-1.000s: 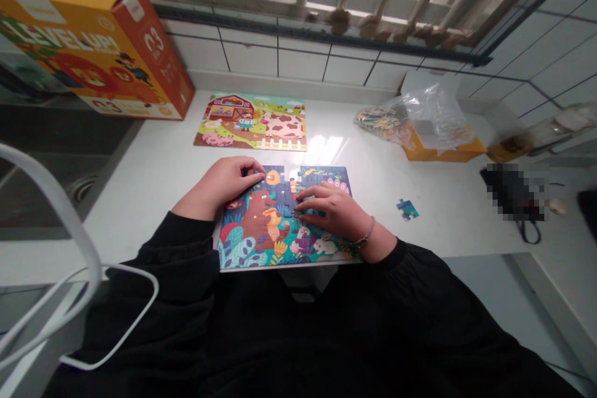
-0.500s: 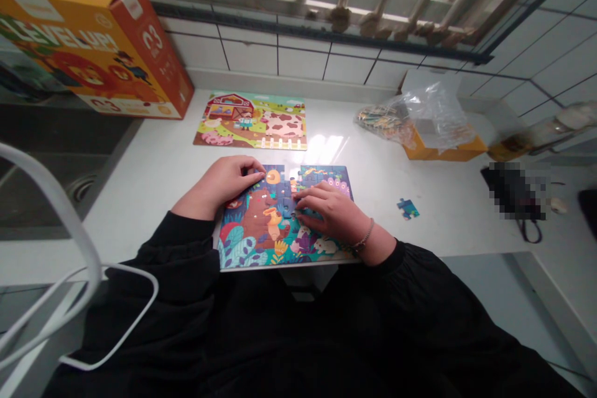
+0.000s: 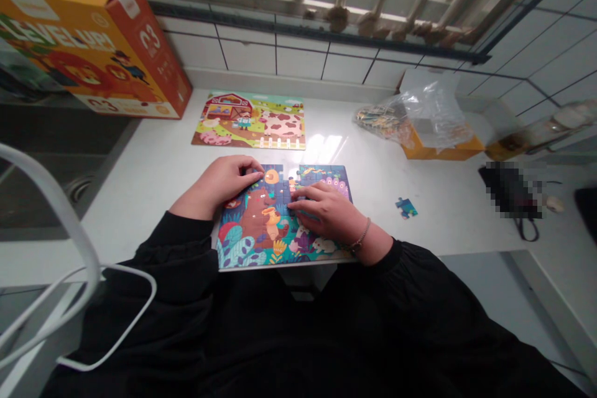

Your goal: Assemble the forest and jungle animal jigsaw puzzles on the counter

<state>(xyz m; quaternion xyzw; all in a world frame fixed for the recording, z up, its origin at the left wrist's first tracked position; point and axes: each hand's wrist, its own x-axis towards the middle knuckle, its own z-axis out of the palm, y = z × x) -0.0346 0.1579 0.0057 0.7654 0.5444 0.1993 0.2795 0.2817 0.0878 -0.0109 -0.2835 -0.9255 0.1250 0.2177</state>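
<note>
Head view: bear jigsaw (image 3: pixel 259 217) lies flat on the white counter (image 3: pixel 373 177), directly before the person; a gap shows in its far edge. Left hand (image 3: pixel 228 180) rests at the jigsaw's far left part, thumb and forefinger close together; cannot tell whether they pinch anything. Right hand (image 3: pixel 329 211) lies over the right half, fingers slightly spread, fingertips touching near the middle. Loose piece (image 3: pixel 406 207) sits apart, to the right; farm picture (image 3: pixel 249 121) lies beyond.

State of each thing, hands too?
Bear puzzle: nearly assembled, gap at top edge
Loose piece: apart, right of puzzle
Farm picture: lying flat
LEVEL UP! box: upright
Plastic bag: crumpled
Yellow box: partly covered by bag
Left hand: resting on puzzle
Right hand: touching puzzle
</note>
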